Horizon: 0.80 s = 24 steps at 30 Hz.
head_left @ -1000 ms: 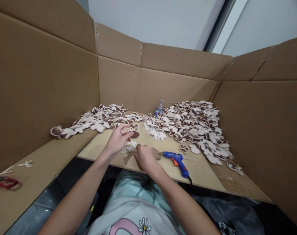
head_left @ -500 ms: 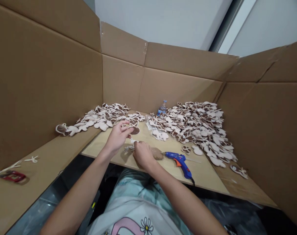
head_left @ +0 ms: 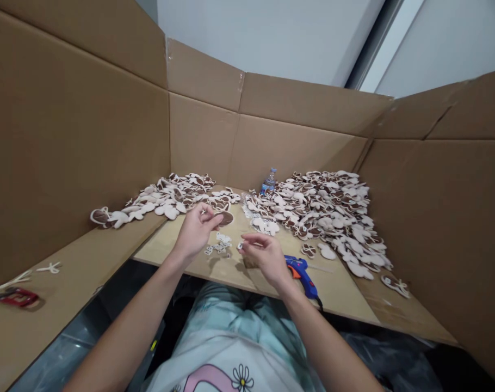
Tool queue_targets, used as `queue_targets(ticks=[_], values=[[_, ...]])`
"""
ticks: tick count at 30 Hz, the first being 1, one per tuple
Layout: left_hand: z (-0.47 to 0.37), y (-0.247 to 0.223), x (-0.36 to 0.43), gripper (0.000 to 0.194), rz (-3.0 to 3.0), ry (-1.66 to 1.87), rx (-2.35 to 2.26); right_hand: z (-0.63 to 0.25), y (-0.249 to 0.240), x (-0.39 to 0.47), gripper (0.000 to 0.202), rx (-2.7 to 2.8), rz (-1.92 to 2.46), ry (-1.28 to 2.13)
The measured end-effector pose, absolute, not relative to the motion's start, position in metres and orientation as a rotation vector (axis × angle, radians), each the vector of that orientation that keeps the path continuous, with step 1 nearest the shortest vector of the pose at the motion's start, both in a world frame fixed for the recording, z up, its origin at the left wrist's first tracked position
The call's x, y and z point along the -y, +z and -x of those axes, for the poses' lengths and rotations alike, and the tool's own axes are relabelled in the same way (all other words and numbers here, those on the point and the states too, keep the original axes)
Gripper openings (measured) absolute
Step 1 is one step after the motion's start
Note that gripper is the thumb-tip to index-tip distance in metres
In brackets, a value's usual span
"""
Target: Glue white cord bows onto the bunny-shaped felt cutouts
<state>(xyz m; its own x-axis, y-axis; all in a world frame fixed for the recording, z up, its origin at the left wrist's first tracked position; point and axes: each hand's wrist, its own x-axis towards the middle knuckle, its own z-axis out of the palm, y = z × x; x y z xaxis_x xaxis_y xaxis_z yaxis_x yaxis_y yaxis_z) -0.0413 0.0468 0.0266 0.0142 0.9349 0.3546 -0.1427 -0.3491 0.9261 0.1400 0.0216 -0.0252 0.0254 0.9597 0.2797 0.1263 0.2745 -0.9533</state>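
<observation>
Between the thumb and fingers of my left hand (head_left: 195, 228) is a brown felt piece with a pale edge (head_left: 225, 219), held above the board. My right hand (head_left: 267, 258) pinches a small white tag with a dark mark (head_left: 240, 246). Several similar small white tags (head_left: 220, 244) lie loose on the board between my hands. A blue glue gun with an orange trigger (head_left: 302, 272) rests just right of my right hand, its nozzle hidden behind the hand.
Brown-and-white felt pieces form a large heap (head_left: 333, 212) at right and a smaller heap (head_left: 169, 196) at left. A water bottle (head_left: 269, 181) stands at the back. A red cutter (head_left: 16, 296) lies far left. Cardboard walls (head_left: 296, 122) surround the pale board (head_left: 337, 296).
My right hand has lifted from the small white tags and moved right, now with one tag in its fingertips. My left hand has stayed nearly still with the felt piece.
</observation>
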Motion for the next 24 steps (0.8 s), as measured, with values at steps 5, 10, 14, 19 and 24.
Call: queue_targets(ticks=[5, 10, 14, 19, 24], values=[[0.03, 0.028, -0.034, 0.009, -1.459, 1.402, -0.837, -0.153, -0.022, 0.0, 0.025, 1.018, 0.922, 1.155], [0.019, 0.024, -0.027, 0.01, -1.547, 1.306, -0.847, -0.161, -0.016, 0.013, 0.024, 0.884, 0.858, 1.22], [0.012, 0.02, -0.022, 0.015, -1.633, 1.263, -0.848, -0.172, -0.02, 0.02, 0.024, 0.912, 0.899, 1.151], [0.007, 0.021, -0.011, 0.018, -1.743, 1.245, -0.798, -0.185, -0.021, 0.032, 0.022, 1.03, 0.969, 0.831], [0.001, 0.02, 0.002, 0.02, -1.789, 1.245, -0.621, -0.188, -0.013, 0.052, 0.007, 1.17, 0.913, 0.528]])
